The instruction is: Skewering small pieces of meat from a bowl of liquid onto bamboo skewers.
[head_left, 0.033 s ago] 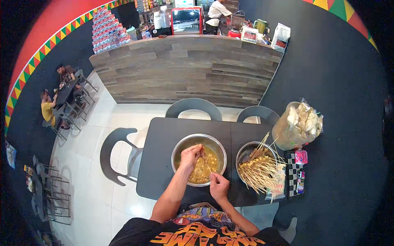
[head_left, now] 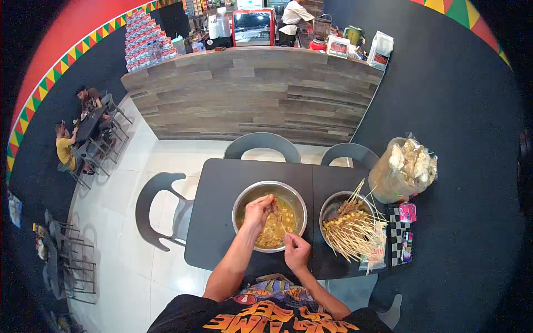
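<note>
Over a wide steel bowl point(head_left: 298, 195) of yellowish marinated meat pieces point(head_left: 271, 237), my left hand point(head_left: 257, 213) pinches a small piece of meat point(head_left: 275, 210). My right hand point(head_left: 296, 251) is closed around the lower end of a thin bamboo skewer point(head_left: 282, 226) at the bowl's near right rim. The skewer slants up toward the meat at my left fingertips; its tip is hidden there. To the right, a second steel bowl point(head_left: 323, 213) carries many loaded skewers point(head_left: 351, 233), with bare ends pointing toward me.
A big clear tub point(head_left: 383, 175) with bagged pale food stands at the table's far right. Near it lie a pink packet point(head_left: 407, 212) and a checkered item point(head_left: 395, 236). Chairs point(head_left: 261, 145) surround the dark table point(head_left: 214, 222). Behind is a wood-clad counter point(head_left: 250, 94) with a person point(head_left: 294, 19).
</note>
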Motion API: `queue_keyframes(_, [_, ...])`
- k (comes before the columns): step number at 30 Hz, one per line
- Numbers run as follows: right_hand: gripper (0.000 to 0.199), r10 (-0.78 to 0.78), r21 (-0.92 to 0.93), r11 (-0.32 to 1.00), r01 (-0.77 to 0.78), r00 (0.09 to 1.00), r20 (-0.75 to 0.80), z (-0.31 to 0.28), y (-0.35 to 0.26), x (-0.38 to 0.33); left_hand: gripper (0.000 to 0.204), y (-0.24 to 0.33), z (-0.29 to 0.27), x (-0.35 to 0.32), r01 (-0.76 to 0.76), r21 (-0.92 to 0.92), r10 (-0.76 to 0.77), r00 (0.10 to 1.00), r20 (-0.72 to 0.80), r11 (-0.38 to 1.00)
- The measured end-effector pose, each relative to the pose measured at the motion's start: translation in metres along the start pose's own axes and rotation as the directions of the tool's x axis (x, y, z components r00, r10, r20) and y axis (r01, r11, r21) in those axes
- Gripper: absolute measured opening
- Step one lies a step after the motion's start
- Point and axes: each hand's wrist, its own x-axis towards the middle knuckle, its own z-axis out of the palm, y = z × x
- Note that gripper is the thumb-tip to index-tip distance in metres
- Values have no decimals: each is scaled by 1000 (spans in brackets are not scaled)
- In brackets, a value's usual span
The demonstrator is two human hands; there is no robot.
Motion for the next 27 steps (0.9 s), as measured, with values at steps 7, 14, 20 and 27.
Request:
queue_keyframes(7, [15, 34, 36, 999, -36, 999, 36, 4, 6, 2, 17, -4, -12, 8, 63, -142, -57, 998, 41, 988])
queue_keyframes(14, [15, 36, 39, 999, -37, 999, 33, 6, 3, 8, 16, 7, 2, -2, 84, -134, -80, 996, 40, 987])
queue_keyframes(20, [15, 7, 2, 1000, -7, 1000, 27, 7, 4, 6, 18, 2, 5, 1, -37, 58, 38, 999, -32, 998])
queue_keyframes(27, [18, -63, -71, 995, 67, 996, 59, 12, 4, 1, 17, -14, -3, 12, -60, 35, 62, 997, -53, 998])
